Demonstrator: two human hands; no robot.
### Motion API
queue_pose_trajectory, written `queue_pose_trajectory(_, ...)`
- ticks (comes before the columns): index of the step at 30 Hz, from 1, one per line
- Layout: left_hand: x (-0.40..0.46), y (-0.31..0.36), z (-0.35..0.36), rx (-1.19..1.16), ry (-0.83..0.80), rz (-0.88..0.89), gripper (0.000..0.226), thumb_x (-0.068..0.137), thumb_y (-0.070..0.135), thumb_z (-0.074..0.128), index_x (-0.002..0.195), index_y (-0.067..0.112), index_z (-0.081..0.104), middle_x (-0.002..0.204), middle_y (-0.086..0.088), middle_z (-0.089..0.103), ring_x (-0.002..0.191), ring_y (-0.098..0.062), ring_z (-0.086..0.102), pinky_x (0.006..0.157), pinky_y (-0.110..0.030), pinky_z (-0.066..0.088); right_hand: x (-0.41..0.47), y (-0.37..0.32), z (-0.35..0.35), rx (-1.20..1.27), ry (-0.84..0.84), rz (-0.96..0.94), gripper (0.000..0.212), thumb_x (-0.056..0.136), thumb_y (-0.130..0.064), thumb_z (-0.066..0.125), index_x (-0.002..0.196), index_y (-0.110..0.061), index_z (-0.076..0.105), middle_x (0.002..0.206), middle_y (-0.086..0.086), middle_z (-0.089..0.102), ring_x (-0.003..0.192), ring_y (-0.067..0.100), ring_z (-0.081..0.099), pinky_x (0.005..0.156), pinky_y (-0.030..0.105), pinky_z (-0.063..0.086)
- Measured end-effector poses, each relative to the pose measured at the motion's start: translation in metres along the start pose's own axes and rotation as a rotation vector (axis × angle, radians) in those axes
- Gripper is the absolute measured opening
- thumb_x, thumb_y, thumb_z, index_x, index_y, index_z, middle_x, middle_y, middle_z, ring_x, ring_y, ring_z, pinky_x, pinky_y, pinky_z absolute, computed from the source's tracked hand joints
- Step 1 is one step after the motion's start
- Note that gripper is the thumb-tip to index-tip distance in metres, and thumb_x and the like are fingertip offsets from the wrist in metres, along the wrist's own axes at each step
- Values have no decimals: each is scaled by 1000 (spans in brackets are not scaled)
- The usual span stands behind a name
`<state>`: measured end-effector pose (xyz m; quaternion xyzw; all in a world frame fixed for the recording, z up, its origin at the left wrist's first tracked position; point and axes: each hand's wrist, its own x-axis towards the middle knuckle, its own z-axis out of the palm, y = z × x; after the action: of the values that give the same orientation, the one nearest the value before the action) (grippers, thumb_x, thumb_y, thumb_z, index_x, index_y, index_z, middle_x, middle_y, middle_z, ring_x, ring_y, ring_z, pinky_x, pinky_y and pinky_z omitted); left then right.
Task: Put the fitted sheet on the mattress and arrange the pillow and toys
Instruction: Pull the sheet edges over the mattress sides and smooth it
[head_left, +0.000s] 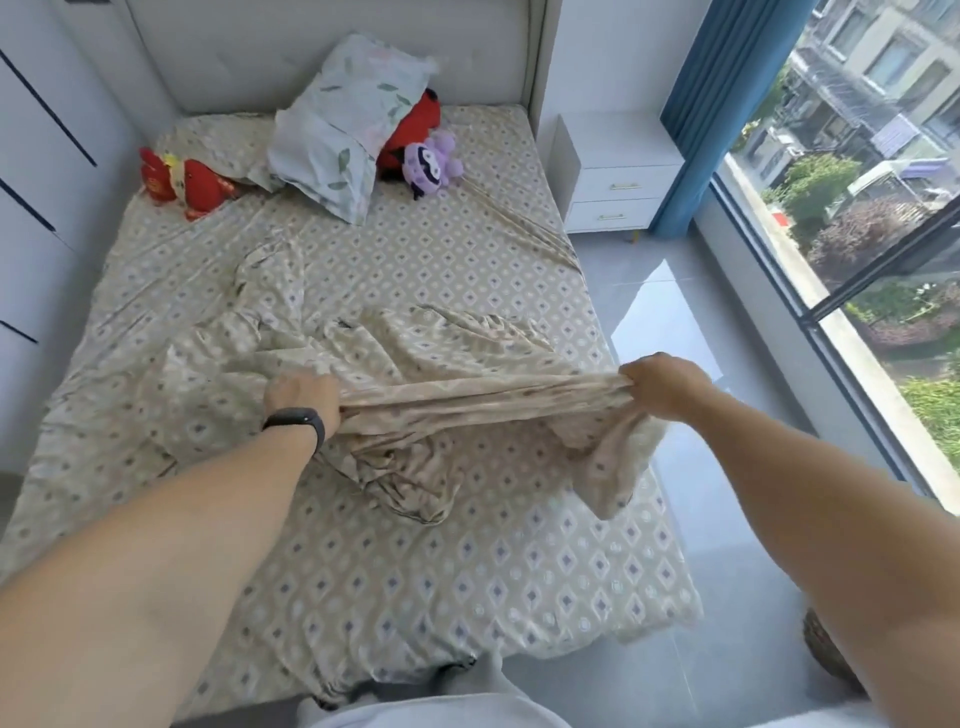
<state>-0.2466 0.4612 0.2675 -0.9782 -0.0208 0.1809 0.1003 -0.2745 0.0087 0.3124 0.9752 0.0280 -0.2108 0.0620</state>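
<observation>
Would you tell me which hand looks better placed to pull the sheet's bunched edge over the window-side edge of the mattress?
Probably the right hand: it grips the fitted sheet beside that edge, while the left hand holds it mid-bed.

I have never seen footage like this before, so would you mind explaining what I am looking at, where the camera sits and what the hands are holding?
There is no machine here: a person wears a wide-angle camera on the head, so the single picture looks forward and down along both bare arms. Below is a bed covered by a patterned sheet. The left hand, with a dark band on its wrist, and the right hand each grip a bunched part of that sheet and hold it stretched between them above the mattress. Near the headboard lie a leaf-print pillow, a red toy to its left, and another red toy and a purple toy to its right. A white nightstand and a window with a blue curtain are on the right.
</observation>
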Motion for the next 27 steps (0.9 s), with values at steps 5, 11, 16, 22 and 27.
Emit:
queue_pose_trajectory(5,7,-11,-28,-84,50,52,15,87,26,56,76,24,65,76,0,62,76,-23,57,84,-38,41,26,6,-15,-172,-97,161,30,86,-27,53,114,-30,63,124,-1,61,120,24,55,93,37,42)
queue_pose_trajectory(11,-8,18,-49,-469,39,288,21,86,4,52,77,23,48,70,-1,52,68,-27,55,56,-33,37,51,-191,-22,285,-122,-236,83,83,-66,60,154,-37,28,156,8,38,142,36,35,114,58,27)
queue_pose_trajectory(16,-30,-14,-49,-330,167,460,16,91,16,54,101,27,49,80,8,49,68,-22,49,57,-33,33,40,-272,-40,518,-2,-388,29,95,-16,50,121,-20,62,105,5,66,98,29,64,76,37,51)
queue_pose_trajectory(22,-19,-83,-3,-172,266,144,10,84,25,67,87,31,59,75,5,63,68,-24,60,57,-33,54,44,-265,-59,548,337,-410,36,79,5,44,102,-17,60,89,-1,63,80,27,58,64,39,49)
queue_pose_trajectory(27,-4,-147,2,-243,209,-44,10,91,20,59,87,23,67,79,-5,64,75,-28,63,64,-35,56,49,-249,-52,566,481,-181,33,78,4,48,99,-20,57,90,0,62,79,26,56,63,36,44)
